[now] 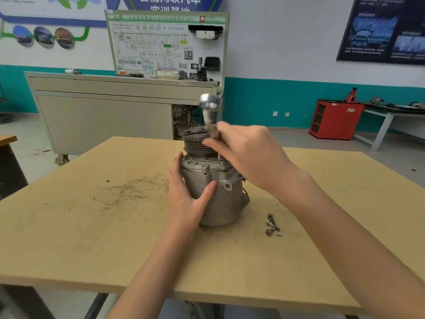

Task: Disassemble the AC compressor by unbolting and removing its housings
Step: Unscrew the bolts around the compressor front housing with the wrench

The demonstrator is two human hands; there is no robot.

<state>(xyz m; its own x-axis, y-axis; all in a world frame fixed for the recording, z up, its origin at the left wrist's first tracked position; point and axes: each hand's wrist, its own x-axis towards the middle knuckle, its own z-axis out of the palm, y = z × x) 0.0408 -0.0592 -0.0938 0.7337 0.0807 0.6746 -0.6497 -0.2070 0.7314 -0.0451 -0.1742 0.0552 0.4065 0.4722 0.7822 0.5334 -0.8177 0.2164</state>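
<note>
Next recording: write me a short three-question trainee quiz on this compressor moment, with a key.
1. True or false: the left hand grips the silver metal ratchet wrench.
2. Which hand holds the grey cast-metal AC compressor steady? A) left B) right C) neither
3. Fill in: the loose dark bolts lie on the tan wooden table on the compressor's ____ side.
Key: 1 false, the right hand grips it; 2 A; 3 right.

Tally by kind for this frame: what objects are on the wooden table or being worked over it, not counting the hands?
compressor: 1
wrench: 1
loose bolts: 3
Total: 5
</note>
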